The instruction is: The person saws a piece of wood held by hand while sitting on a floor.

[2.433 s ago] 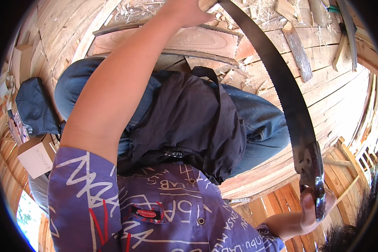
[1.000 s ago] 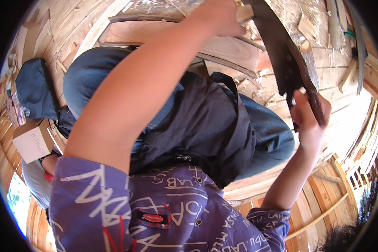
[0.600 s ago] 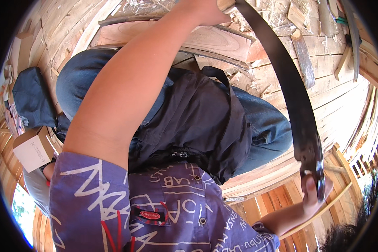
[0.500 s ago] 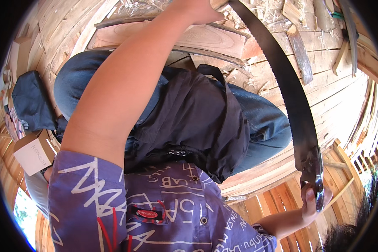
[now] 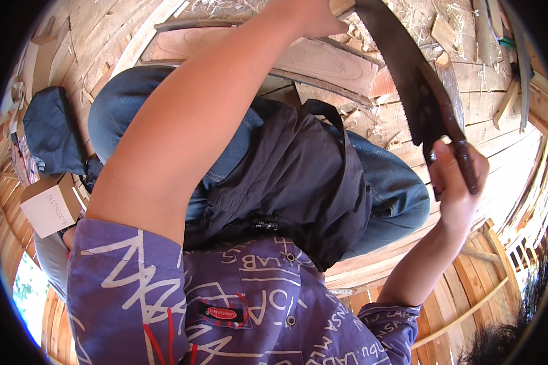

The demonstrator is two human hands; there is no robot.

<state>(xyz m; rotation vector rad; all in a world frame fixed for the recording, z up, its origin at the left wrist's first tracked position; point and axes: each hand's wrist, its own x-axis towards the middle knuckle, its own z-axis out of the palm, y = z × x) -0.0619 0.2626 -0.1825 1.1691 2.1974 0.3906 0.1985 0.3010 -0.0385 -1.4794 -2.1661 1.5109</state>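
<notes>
Dark steel, long and toothed, the handsaw (image 5: 405,73) slants from the right hand (image 5: 461,176) clasping it to beside the pale wooden block (image 5: 341,7), and could skip into the bare left hand (image 5: 323,17), whose grip I cannot tell, if the block shifts.

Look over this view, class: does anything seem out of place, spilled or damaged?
Yes: shavings lie strewn across the floor near the top, among loose scraps beside the saw. That patch looks littered. I see no clear damage.
</notes>
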